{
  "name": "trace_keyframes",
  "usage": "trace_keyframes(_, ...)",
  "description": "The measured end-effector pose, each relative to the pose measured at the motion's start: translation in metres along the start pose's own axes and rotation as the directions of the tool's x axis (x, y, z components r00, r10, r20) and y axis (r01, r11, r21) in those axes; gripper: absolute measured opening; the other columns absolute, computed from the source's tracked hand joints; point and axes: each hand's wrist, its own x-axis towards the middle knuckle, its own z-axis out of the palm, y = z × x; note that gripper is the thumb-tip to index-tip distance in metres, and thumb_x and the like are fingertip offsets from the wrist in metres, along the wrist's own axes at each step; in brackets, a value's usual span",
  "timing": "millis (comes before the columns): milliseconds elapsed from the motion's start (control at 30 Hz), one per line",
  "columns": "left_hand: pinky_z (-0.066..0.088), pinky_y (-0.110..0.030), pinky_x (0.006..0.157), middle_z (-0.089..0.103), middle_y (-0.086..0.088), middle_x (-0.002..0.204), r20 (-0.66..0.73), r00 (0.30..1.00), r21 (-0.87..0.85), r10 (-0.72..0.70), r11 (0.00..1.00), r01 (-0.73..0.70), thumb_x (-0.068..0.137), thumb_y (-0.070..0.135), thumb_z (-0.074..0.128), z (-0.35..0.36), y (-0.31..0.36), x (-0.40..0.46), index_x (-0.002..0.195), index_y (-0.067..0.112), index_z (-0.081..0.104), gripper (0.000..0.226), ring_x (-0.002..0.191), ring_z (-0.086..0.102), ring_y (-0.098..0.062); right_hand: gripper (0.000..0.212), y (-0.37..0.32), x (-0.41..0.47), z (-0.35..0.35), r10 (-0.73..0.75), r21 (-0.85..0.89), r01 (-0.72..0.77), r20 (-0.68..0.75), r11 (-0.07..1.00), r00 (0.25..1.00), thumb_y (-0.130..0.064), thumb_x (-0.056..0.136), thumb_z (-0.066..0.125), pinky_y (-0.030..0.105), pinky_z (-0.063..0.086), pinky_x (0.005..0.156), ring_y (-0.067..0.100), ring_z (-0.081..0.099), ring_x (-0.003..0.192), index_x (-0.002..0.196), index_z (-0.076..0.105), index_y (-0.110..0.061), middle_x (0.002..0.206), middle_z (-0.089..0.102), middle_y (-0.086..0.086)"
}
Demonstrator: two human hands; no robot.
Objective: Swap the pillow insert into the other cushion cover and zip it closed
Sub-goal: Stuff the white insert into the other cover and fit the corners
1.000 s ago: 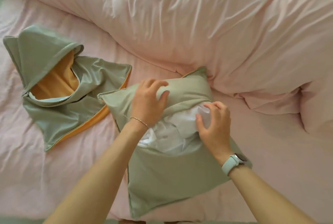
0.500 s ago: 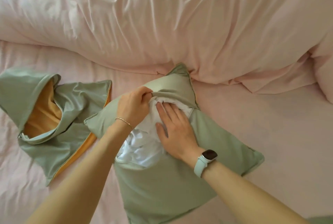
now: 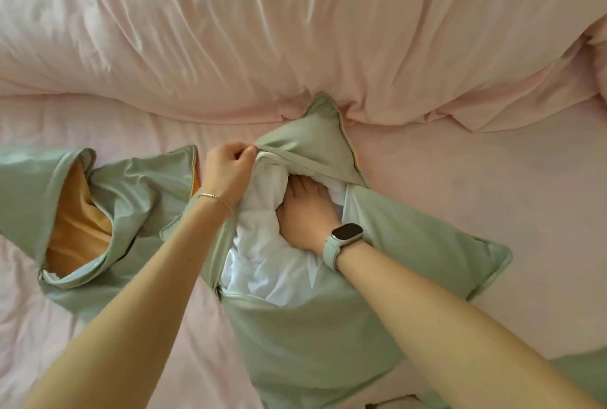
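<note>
Head view: right hand [image 3: 308, 208] now deeper inside cover [image 3: 410, 237]

Pink bed [image 3: 492, 185]: crumpled duvet [image 3: 295, 30], stuffed green cushion [image 3: 312, 343], empty green cover [image 3: 138, 198].

Pink duvet [image 3: 295, 30]: bulky, heavily creased, heaped across the far side of the bed, well beyond the fingers. Pink bed sheet [image 3: 460, 178]: flat, lightly wrinkled, spread left, right and near side of the fingers. Green fabric scrap [image 3: 588, 375]: near right corner, cut off by frame edge.
</note>
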Motion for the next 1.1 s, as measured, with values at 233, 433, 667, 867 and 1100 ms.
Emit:
trace_keyframes(233,0.040,-0.022,0.063,0.055,0.002,0.062,0.127,0.992,-0.006,0.006,1.000,-0.005,0.090,0.011,0.052,-0.003,0.006,0.012,0.089,0.008,0.070,0.018,0.061,0.048,-0.009,0.041,-0.016,-0.038,-0.060,-0.043,-0.014,0.042,-0.073,0.999,0.996,-0.027,0.094,0.035,0.039,0.028,0.104,0.030,0.034,0.128,0.125,0.047,-0.003,0.133,0.045,0.012)
trace_keyframes(433,0.044,-0.031,0.074,0.059,0.002,0.060,0.227,0.974,-0.154,0.012,0.988,0.024,0.089,0.008,0.054,-0.019,0.001,-0.009,0.069,0.018,0.066,0.026,0.065,0.052,-0.014,0.056,-0.023,-0.042,-0.032,-0.092,0.033,0.096,-0.093,0.995,0.991,-0.026,0.089,0.043,0.044,0.022,0.108,0.032,0.031,0.130,0.142,0.031,-0.016,0.142,0.038,0.007)
trace_keyframes(667,0.046,-0.030,0.077,0.063,-0.002,0.074,0.116,0.977,-0.159,0.181,0.974,-0.161,0.089,0.006,0.055,-0.021,-0.010,-0.054,0.086,0.009,0.067,0.013,0.070,0.054,-0.010,0.056,-0.016,-0.059,-0.016,-0.156,0.012,0.155,0.049,0.988,0.987,-0.023,0.093,0.039,0.039,-0.002,0.115,0.024,0.006,0.143,0.147,0.022,-0.024,0.155,0.017,0.001)
trace_keyframes(867,0.038,-0.016,0.060,0.060,0.007,0.073,0.099,0.876,0.102,0.471,0.871,-0.480,0.081,0.035,0.053,-0.012,-0.032,-0.091,0.083,0.012,0.072,0.030,0.068,0.050,-0.006,0.031,0.012,-0.103,-0.070,0.196,0.597,0.184,-0.514,0.781,0.835,-0.025,0.084,0.040,0.026,0.046,0.072,0.013,0.061,0.077,0.093,0.067,-0.013,0.082,0.068,-0.006)
trace_keyframes(1100,0.048,-0.027,0.052,0.061,0.013,0.073,0.244,0.687,0.100,0.685,0.687,-0.720,0.082,0.041,0.051,-0.005,-0.012,-0.141,0.088,0.025,0.074,0.029,0.063,0.055,-0.005,0.051,0.024,-0.056,-0.078,0.065,0.177,0.010,-0.411,0.984,0.909,-0.043,0.086,0.031,0.046,0.017,0.110,0.021,0.029,0.135,0.128,0.054,-0.026,0.137,0.048,0.000)
